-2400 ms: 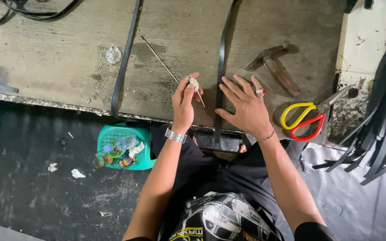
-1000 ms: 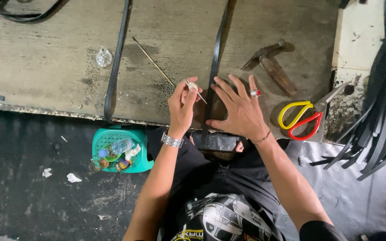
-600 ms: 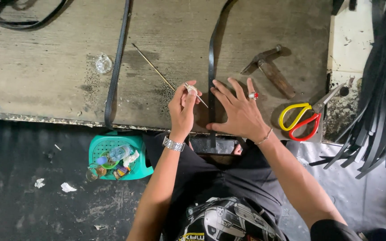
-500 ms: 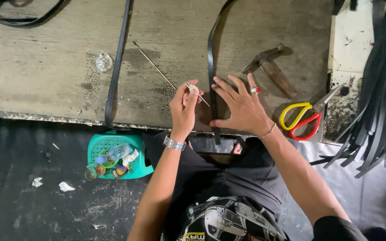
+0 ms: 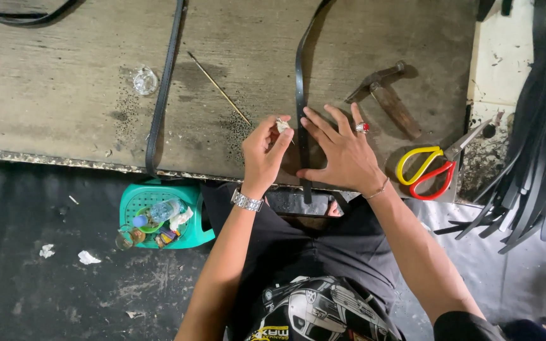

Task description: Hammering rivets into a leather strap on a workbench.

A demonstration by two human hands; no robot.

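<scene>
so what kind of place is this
Probably a small leather or belt-making workshop: black straps lie across a worn workbench, a hammer and scissors beside them, more strips hanging at right.

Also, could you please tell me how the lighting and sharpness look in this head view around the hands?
Head view: even, soft light on the workbench, with short shadows beside the hammer and the thin stick; the left hand, right hand and black strap are sharp; the floor below is dim; no glare.

Hammer (image 5: 383, 95) and scissors (image 5: 434, 165) right of strap (image 5: 300, 95) on workbench (image 5: 52, 107); basket (image 5: 165, 218) below edge
</scene>
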